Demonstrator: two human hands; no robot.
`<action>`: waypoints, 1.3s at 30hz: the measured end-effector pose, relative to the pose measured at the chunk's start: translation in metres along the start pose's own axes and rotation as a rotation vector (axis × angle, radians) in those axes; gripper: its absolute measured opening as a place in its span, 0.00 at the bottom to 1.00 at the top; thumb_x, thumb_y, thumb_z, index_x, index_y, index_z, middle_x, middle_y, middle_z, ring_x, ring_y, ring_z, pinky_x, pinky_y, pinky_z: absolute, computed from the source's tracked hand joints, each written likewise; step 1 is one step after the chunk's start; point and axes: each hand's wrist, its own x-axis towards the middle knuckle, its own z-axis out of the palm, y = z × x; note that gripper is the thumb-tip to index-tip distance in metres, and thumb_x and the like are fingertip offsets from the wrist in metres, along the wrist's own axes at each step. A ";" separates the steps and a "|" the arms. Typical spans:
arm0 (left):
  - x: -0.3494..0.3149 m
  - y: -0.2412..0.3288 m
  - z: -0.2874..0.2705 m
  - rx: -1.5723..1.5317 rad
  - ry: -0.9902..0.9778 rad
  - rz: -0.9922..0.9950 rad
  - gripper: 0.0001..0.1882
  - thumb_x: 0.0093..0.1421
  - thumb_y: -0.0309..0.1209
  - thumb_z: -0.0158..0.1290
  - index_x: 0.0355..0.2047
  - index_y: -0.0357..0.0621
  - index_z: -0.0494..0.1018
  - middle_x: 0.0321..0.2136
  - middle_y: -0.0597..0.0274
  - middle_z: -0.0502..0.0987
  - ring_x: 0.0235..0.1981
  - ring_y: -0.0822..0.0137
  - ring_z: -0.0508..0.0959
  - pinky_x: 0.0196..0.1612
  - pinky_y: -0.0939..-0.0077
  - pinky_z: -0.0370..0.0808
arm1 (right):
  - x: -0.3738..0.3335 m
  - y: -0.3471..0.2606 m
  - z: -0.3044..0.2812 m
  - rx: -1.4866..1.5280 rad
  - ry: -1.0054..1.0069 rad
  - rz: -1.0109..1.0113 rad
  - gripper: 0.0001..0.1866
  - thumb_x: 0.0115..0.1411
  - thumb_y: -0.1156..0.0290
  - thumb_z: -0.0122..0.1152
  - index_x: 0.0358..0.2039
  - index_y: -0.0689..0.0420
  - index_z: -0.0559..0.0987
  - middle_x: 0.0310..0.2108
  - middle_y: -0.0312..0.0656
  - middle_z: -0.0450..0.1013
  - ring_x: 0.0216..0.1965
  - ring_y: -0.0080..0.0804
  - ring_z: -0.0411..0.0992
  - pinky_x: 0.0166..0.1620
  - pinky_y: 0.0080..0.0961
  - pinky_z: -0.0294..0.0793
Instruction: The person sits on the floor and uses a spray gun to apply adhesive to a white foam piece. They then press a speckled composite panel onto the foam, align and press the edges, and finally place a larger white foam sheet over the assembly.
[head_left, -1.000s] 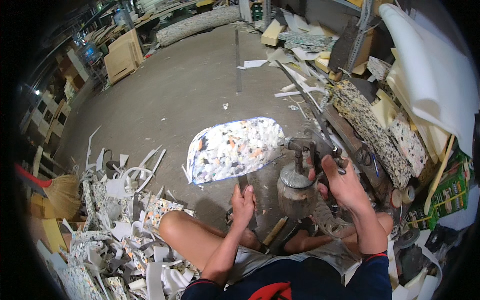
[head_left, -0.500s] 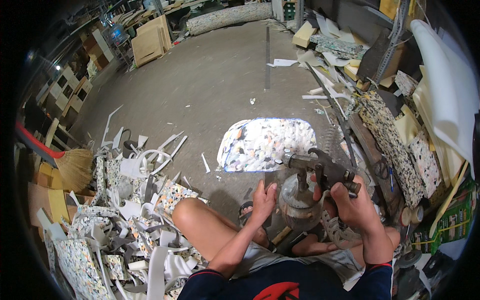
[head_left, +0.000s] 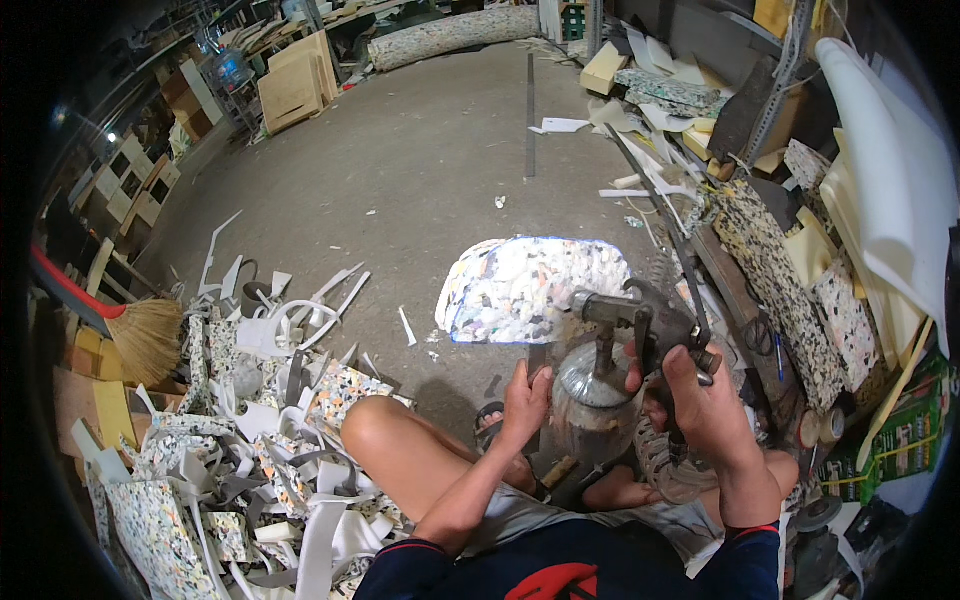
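Head view showed me sitting on the concrete floor (head_left: 400, 170) with one bare knee up, holding a spray gun (head_left: 640, 325) in front of me. My right hand (head_left: 705, 405) was wrapped around its grip, fingers (head_left: 685, 365) curled tight on the handle by the trigger; I could not tell whether the trigger was squeezed. My left hand (head_left: 525, 395) lay against the side of the metal cup (head_left: 595, 400) hanging under the gun, fingers pressed together along its wall, steadying it.

The gun's nozzle pointed forward toward the speckled foam piece (head_left: 530, 290), which lay flat on the floor just beyond the cup, between my knee and the low shelf (head_left: 735, 290) on my right. No mist or spray showed in the air, and I could not make out any wet sheen on the foam, so I judged that the coating of this piece had not visibly begun, or at most was at its very start. The gun was in hand and aimed, and the foam was laid out in reach; the spraying itself seemed to be what was left.

To my left a heap of foam offcuts (head_left: 250, 430) and white strips covered the floor, with a broom (head_left: 140, 335) lying at its edge
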 end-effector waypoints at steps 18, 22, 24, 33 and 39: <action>-0.001 0.018 0.016 -0.234 -0.009 -0.283 0.09 0.74 0.37 0.48 0.43 0.47 0.63 0.19 0.67 0.67 0.12 0.76 0.65 0.14 0.78 0.65 | -0.006 0.088 -0.059 0.082 0.317 0.040 0.26 0.74 0.47 0.47 0.46 0.61 0.76 0.32 0.38 0.75 0.18 0.19 0.66 0.20 0.21 0.67; 0.000 0.022 0.022 -0.303 0.004 -0.312 0.09 0.74 0.37 0.49 0.43 0.48 0.63 0.19 0.66 0.67 0.12 0.75 0.65 0.14 0.76 0.65 | -0.012 0.112 -0.061 0.059 0.266 0.071 0.24 0.73 0.49 0.51 0.47 0.61 0.77 0.32 0.36 0.75 0.20 0.18 0.66 0.21 0.20 0.67; 0.001 0.021 0.021 -0.318 0.014 -0.321 0.09 0.74 0.37 0.49 0.42 0.48 0.63 0.19 0.66 0.67 0.12 0.75 0.64 0.13 0.76 0.65 | -0.014 0.118 -0.057 0.052 0.211 0.053 0.22 0.73 0.51 0.53 0.46 0.60 0.77 0.30 0.34 0.74 0.20 0.17 0.65 0.22 0.19 0.66; 0.003 0.013 0.019 -0.220 0.008 -0.316 0.10 0.73 0.37 0.50 0.43 0.47 0.62 0.20 0.67 0.68 0.12 0.75 0.64 0.13 0.76 0.63 | -0.018 0.103 -0.013 0.165 -0.066 -0.140 0.24 0.70 0.49 0.58 0.39 0.61 0.78 0.21 0.28 0.68 0.24 0.14 0.67 0.28 0.18 0.66; 0.003 -0.024 -0.007 0.086 -0.072 -0.156 0.07 0.65 0.24 0.53 0.42 0.40 0.68 0.27 0.67 0.72 0.29 0.73 0.71 0.34 0.76 0.71 | -0.015 0.088 0.003 0.188 -0.298 -0.013 0.28 0.67 0.46 0.61 0.45 0.64 0.77 0.30 0.33 0.73 0.31 0.18 0.69 0.36 0.20 0.70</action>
